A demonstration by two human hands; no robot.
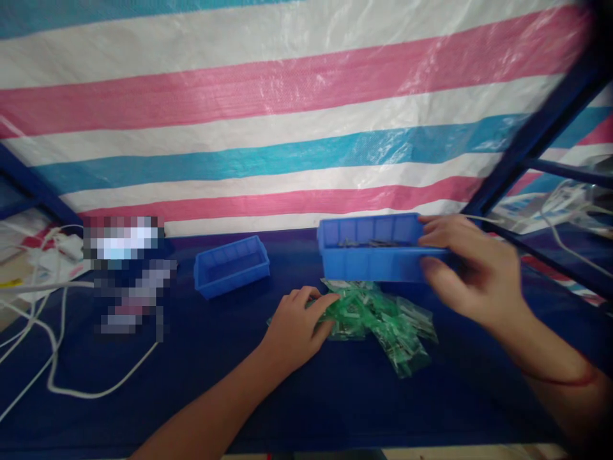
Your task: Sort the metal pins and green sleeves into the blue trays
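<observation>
My right hand (467, 268) grips the right end of a blue plastic bin (368, 259), thumb on its front wall and fingers over the rim. The bin holds small dark parts and is raised slightly above the table. Under and in front of it lies a pile of small green plastic bags (387, 319). My left hand (297, 326) rests on the left edge of that pile, fingers curled onto the bags.
A second, smaller blue bin (231, 265) stands to the left on the dark blue tablecloth (191, 383). White cables (52, 358) trail at far left. A striped tarp (287, 128) hangs behind. Blue metal frame bars (536, 140) rise at right.
</observation>
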